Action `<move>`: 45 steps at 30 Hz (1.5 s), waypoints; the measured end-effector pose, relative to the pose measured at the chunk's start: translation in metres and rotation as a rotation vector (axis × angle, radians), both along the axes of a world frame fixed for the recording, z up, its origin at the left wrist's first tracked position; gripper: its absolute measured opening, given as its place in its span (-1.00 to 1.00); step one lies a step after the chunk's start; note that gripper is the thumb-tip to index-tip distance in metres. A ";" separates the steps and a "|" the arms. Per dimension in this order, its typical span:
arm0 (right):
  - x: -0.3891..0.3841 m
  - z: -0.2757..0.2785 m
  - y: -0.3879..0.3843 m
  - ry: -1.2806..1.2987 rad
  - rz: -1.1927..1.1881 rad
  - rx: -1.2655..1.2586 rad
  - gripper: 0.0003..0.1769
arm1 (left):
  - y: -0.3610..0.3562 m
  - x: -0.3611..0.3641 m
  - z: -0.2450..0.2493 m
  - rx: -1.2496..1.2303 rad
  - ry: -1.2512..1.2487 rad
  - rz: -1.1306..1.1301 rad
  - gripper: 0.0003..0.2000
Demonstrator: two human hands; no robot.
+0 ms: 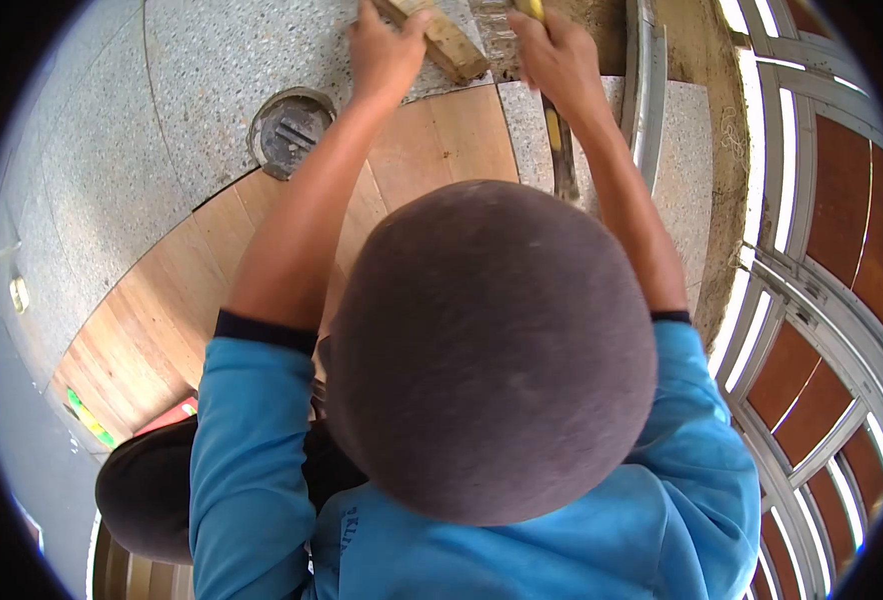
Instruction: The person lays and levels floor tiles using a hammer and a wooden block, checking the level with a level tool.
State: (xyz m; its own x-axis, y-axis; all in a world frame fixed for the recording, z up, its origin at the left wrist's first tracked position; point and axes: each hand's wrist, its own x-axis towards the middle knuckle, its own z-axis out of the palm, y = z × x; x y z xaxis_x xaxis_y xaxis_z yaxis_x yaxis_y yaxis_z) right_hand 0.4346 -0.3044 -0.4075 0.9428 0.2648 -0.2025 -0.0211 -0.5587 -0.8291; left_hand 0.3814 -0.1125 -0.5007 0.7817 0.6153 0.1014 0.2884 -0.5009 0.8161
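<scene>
At the top of the head view, my left hand (387, 50) is closed on a short wooden block (440, 42), which lies slanted over the edge of the speckled floor. To its right, my right hand (560, 62) is wrapped round a black and yellow handle (554, 130) of a tool. The handle points down toward me, and its far end is cut off by the frame. Wood-look tiles (442, 140) lie below the block. My head and arms hide much of the floor in the middle.
Left of the tiles, a round drain-like fitting (292, 130) sits in the speckled floor (202, 80). A metal channel (647, 100) runs along the right. Beyond it stands a metal frame with brown panels (840, 200). A green and yellow object (90, 418) lies at the lower left.
</scene>
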 end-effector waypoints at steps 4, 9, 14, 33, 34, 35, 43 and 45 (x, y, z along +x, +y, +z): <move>-0.064 -0.002 -0.066 0.179 -0.259 0.103 -0.63 | -0.019 -0.072 0.030 0.354 0.129 -0.346 -0.44; -0.129 -0.031 -0.113 0.398 -0.427 0.141 -0.65 | -0.055 -0.097 0.014 0.679 0.182 -0.676 -0.52; -0.158 -0.045 -0.121 0.507 -0.496 0.173 -0.68 | -0.063 -0.083 0.008 0.746 0.259 -0.683 -0.47; -0.133 -0.057 -0.139 -0.015 0.239 -0.869 -0.47 | 0.147 -0.134 0.083 0.789 0.201 -1.029 -0.58; -0.119 -0.057 -0.129 -0.074 0.164 -0.979 -0.50 | 0.188 -0.148 0.107 0.814 0.254 -1.037 -0.60; -0.104 -0.039 -0.105 -0.143 0.114 -0.889 -0.51 | 0.227 -0.161 0.135 0.807 0.375 -1.044 -0.62; 0.050 -0.057 0.095 -0.451 0.497 -0.686 -0.09 | 0.295 -0.315 0.098 0.789 0.473 -0.656 -0.58; 0.080 -0.074 0.121 -0.236 0.600 -0.718 -0.06 | 0.266 -0.324 0.056 0.831 0.602 -0.585 -0.45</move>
State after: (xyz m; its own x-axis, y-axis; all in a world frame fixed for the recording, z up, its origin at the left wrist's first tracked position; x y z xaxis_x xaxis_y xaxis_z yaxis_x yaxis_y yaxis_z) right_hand 0.5149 -0.1837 -0.4815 0.7279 0.6027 -0.3269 0.5564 -0.7979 -0.2321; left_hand 0.0569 0.1535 -0.4452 0.9815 0.0672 -0.1795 0.0662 -0.9977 -0.0116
